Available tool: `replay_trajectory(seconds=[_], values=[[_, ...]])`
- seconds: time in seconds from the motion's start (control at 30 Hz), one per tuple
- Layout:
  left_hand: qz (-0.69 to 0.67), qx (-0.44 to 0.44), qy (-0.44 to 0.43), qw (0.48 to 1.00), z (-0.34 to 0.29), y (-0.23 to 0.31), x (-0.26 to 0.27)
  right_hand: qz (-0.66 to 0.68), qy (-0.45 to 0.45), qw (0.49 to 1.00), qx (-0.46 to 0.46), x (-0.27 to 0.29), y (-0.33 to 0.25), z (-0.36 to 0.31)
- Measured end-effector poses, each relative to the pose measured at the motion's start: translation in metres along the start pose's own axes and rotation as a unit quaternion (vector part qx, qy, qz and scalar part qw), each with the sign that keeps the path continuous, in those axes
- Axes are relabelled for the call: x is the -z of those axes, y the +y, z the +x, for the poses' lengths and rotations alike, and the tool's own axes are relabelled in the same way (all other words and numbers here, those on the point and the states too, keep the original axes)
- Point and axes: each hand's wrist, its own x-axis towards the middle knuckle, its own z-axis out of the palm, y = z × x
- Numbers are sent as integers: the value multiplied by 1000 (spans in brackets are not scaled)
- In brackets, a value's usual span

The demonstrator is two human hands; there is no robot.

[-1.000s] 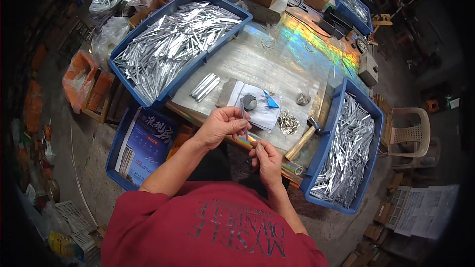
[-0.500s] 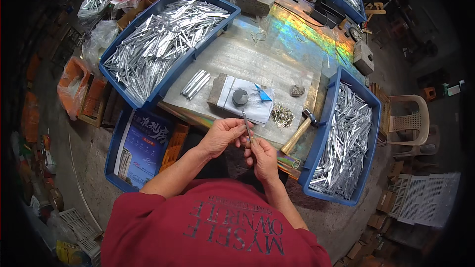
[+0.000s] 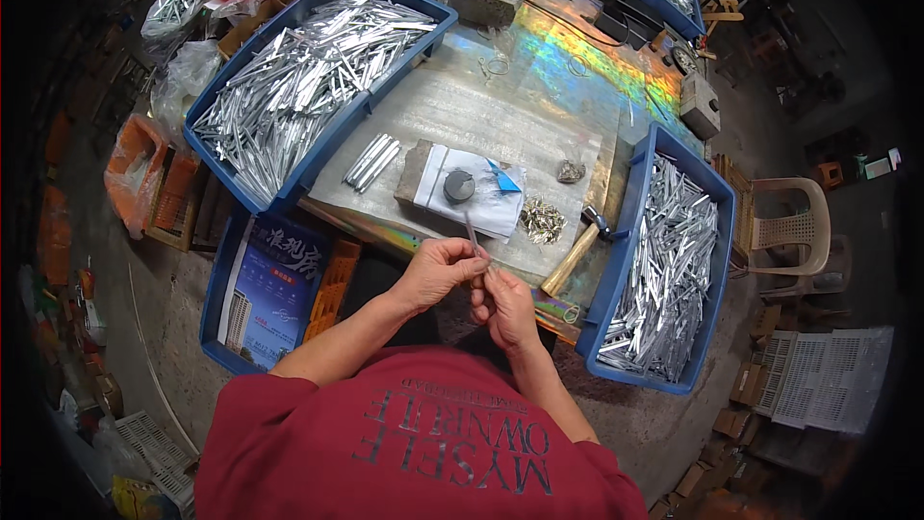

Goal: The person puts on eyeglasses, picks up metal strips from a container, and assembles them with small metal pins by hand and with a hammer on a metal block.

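Both my hands meet over the near edge of the worktable. My left hand point(image 3: 441, 272) pinches a slim grey metal strip point(image 3: 471, 231), whose upper end points toward a block. My right hand point(image 3: 507, 308) is closed at the strip's lower end, which the fingers hide. Just beyond lies the stone-like block point(image 3: 414, 171) topped with a white pad point(image 3: 493, 214). A round dark grey piece point(image 3: 459, 187) and a blue scrap point(image 3: 502, 176) rest on the pad. Left of it, several silver strips point(image 3: 372, 163) lie side by side. A pile of small brassy parts point(image 3: 543, 221) sits to its right.
A blue bin point(image 3: 364, 104) heaped with metal strips stands at the left, another blue bin point(image 3: 630, 248) at the right. A wooden-handled hammer point(image 3: 572, 258) lies beside the right bin. Below the left bin is a blue tray point(image 3: 214, 325) with a poster. A chair point(image 3: 818, 221) stands far right.
The whole view has shifted slightly. My left fingers have come closer to the right ones, covering more of the strip's middle. Both hands still grip it.
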Motion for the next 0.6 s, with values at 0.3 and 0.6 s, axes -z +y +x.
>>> replay_trajectory(seconds=[0.3,0.6], values=[[43,-21,53,997,2,0,12,-616,255,636,388,59,-40,31],[83,-13,34,996,0,-7,14,-806,263,489,206,51,-38,40]])
